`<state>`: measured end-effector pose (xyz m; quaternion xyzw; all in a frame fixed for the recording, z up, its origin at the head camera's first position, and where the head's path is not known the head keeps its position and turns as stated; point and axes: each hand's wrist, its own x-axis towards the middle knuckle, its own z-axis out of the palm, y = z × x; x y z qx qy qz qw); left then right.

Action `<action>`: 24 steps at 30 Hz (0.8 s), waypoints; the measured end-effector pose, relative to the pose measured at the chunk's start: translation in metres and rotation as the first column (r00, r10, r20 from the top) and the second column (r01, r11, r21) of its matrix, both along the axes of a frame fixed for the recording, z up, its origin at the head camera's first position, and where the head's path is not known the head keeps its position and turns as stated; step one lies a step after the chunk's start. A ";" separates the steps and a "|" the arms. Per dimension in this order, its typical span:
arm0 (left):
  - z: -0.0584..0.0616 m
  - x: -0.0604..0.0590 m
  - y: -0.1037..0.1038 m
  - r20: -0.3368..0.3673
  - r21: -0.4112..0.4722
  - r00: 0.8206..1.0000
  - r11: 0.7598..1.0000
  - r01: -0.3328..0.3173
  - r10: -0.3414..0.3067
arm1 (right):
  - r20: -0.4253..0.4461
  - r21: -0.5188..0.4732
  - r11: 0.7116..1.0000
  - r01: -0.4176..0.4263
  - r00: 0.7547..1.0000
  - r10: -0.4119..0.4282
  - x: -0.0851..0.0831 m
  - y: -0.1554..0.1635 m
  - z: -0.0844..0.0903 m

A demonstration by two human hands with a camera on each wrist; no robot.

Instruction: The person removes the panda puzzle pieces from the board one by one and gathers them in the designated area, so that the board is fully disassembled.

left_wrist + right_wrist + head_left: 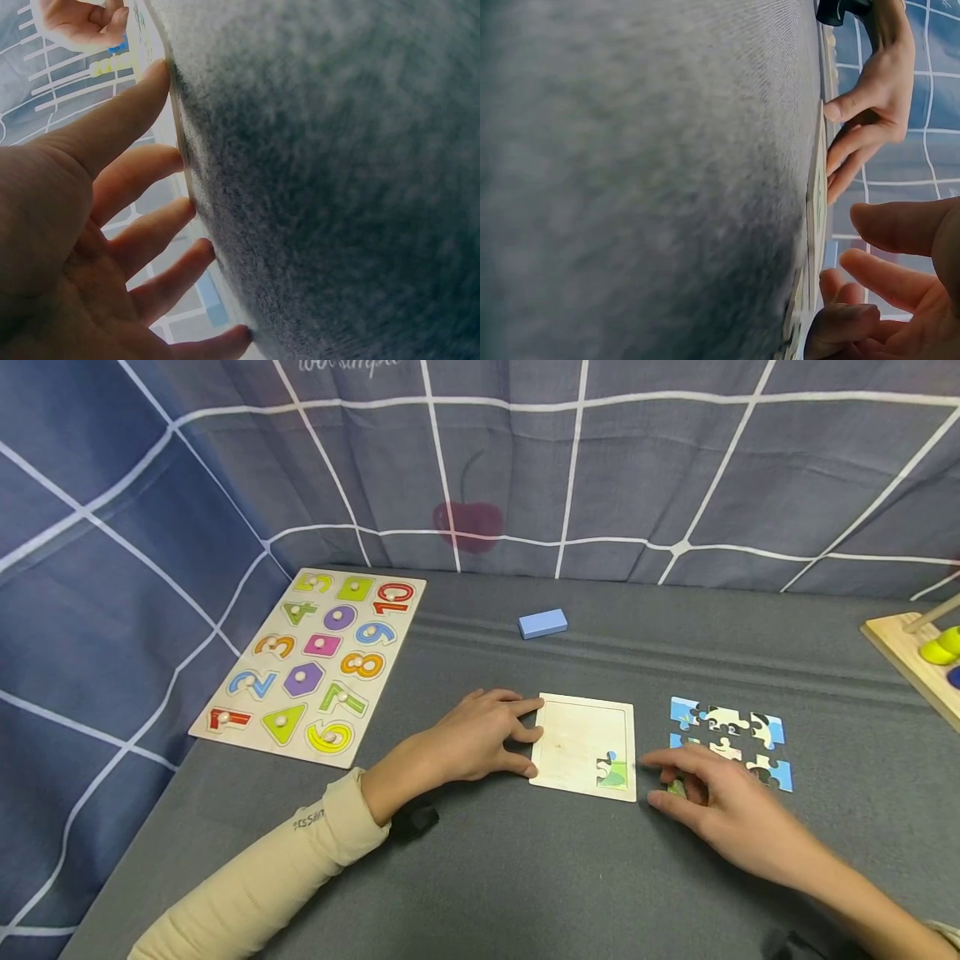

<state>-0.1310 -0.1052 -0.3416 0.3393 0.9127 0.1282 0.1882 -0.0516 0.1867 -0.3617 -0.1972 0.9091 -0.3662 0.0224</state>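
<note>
A pale wooden puzzle tray [577,739] lies on the grey table, with one green and blue piece [613,770] seated in its near right corner. My left hand [528,735] rests at the tray's left edge, its fingers fairly straight and touching the rim. In the left wrist view that hand [150,172] spreads along the tray edge [180,135]. My right hand [667,785] is just right of the tray and pinches a green puzzle piece [677,787] on the table. Several loose blue, white and black pieces [727,735] lie beyond it.
A number and shape peg board [311,664] lies at the far left. A small blue block [542,623] sits behind the tray. A wooden toy with coloured rings [926,652] stands at the right edge. A checked blue cloth [525,468] hangs behind the table.
</note>
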 end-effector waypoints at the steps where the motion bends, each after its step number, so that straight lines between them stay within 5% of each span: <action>1: 0.000 0.000 0.000 0.000 0.002 1.000 1.000 0.000 0.000 | -0.006 0.005 1.000 -0.010 1.000 0.010 -0.001 -0.002 0.000; 24: -0.001 -0.001 0.000 -0.001 0.005 1.000 1.000 0.008 -0.008 | 0.044 0.201 0.977 -0.077 0.997 0.069 -0.013 -0.028 0.004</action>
